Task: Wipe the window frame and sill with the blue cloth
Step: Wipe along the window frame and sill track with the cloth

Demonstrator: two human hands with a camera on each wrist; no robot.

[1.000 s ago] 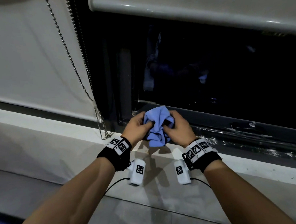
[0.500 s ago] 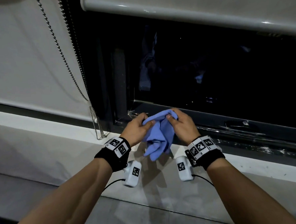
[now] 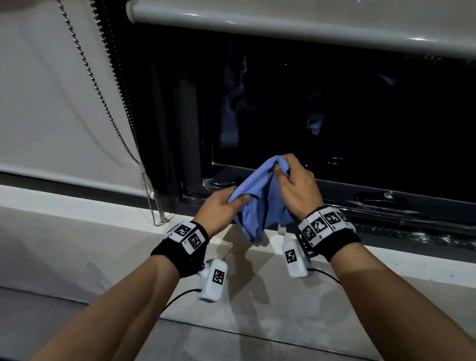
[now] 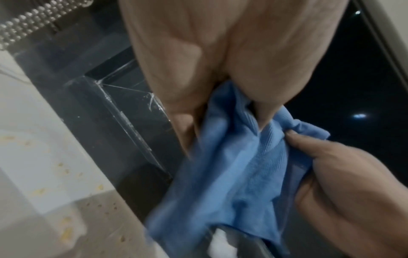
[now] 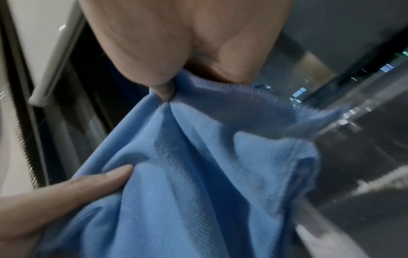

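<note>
Meanwhile, left hand (image 3: 219, 206) and right hand (image 3: 296, 181) pinch a soft blue microfibre cloth (image 3: 260, 206) above the dusty dark frame (image 3: 398, 207); slack fabric risks slipping free.

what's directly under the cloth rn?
Cloth hangs from both hands, left and right, above the sill; a white tag dangles below. Frame behind it is covered.

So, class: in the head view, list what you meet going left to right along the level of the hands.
Bead chain → left hand → blue cloth → right hand → dark window frame.
</note>
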